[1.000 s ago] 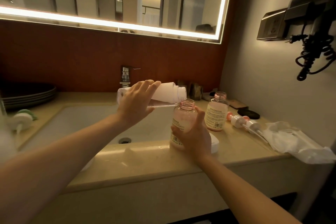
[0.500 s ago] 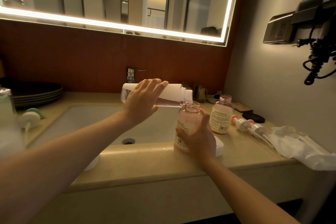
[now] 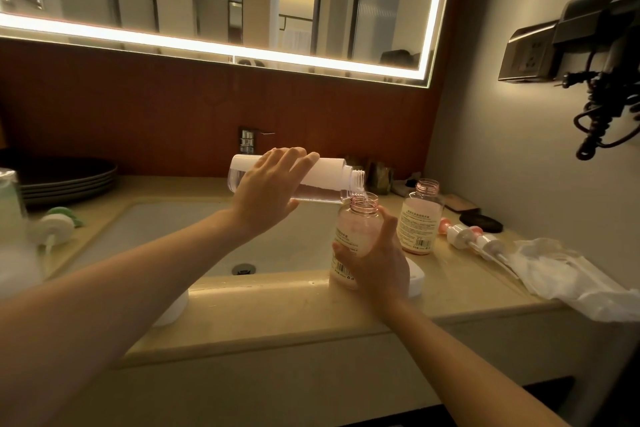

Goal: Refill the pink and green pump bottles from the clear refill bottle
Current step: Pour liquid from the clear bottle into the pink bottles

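Pouring into one pink bottle; the refill is partly done.

The left hand [image 3: 266, 191] curls its fingers [image 3: 298, 158] over the clear refill bottle [image 3: 329, 177], tipped almost flat, and liquid runs from it into the pink bottle [image 3: 356, 222]. The right hand [image 3: 377, 260] wraps this bottle on the bench [image 3: 277, 315]. Beyond the right fingers a second open bottle [image 3: 420, 218] waits. The green pump head [image 3: 57, 224] lies far left, so I judge the green refill remains.

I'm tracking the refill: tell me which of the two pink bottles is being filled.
The nearer pink bottle, gripped by the right hand under the tilted clear refill bottle; the other pink bottle stands untouched farther right.
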A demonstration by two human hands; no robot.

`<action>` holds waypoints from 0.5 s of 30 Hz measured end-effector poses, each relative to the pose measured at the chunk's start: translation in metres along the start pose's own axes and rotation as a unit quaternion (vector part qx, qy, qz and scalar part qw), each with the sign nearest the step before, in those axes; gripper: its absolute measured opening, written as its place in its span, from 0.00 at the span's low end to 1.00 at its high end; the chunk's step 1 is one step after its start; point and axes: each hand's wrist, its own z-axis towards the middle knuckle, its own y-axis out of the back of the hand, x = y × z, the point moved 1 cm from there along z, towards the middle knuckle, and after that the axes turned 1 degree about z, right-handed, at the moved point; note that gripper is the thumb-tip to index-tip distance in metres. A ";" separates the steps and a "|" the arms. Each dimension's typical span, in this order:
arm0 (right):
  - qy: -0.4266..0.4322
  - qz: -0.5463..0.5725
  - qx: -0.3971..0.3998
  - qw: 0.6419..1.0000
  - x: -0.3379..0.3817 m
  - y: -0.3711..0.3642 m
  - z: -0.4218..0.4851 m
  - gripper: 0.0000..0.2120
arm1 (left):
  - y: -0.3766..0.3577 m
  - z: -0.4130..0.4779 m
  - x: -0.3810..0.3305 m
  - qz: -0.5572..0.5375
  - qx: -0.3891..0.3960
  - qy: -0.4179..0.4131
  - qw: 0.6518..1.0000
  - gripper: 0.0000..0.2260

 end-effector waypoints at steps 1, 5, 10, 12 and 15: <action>0.002 0.000 -0.001 1.000 0.000 0.000 0.000 0.40 | 0.000 0.000 0.000 0.000 0.000 0.000 1.000 0.36; 0.004 -0.002 0.003 1.000 0.001 0.001 0.000 0.40 | 0.000 0.000 0.000 -0.003 -0.005 -0.001 1.000 0.36; 0.003 -0.004 0.002 1.000 0.001 0.001 0.000 0.40 | -0.001 0.000 0.001 -0.002 -0.002 -0.003 1.000 0.36; 0.002 -0.005 0.002 1.000 0.001 0.001 0.000 0.40 | 0.000 0.000 0.001 0.000 -0.002 -0.004 1.000 0.36; 0.002 -0.007 0.002 1.000 0.002 0.002 -0.001 0.40 | 0.000 0.001 0.001 0.002 -0.002 -0.005 1.000 0.36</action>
